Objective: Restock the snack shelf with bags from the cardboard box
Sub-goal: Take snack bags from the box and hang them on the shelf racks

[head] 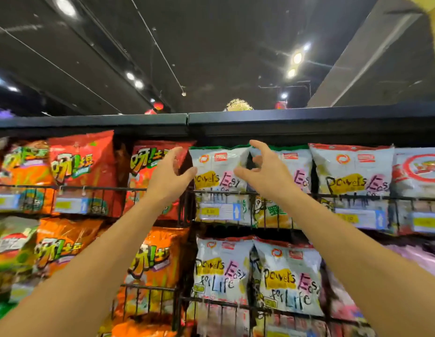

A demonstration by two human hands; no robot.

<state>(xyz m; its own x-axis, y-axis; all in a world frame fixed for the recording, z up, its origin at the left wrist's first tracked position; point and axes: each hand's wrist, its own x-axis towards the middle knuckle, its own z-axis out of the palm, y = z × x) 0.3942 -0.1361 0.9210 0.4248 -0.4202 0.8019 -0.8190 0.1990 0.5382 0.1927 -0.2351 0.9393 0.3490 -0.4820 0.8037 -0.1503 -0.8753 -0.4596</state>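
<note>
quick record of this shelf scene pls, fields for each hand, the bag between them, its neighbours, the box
left hand: open, raised at the white bag's left edge
right hand: open, fingers loosely curled, in front of the bag's right side
white bag: upright in the upper row, gripped by neither hand
neighbours: red bags to its left, more white bags to its right
cardboard box: not in view

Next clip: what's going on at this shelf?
A person reaches both arms up to the top row of a snack shelf. The left hand and right hand are spread on either side of a white bag standing behind the wire rail. Neither grips it, and contact is unclear. Red bags fill the row to the left. No cardboard box is in view.
</note>
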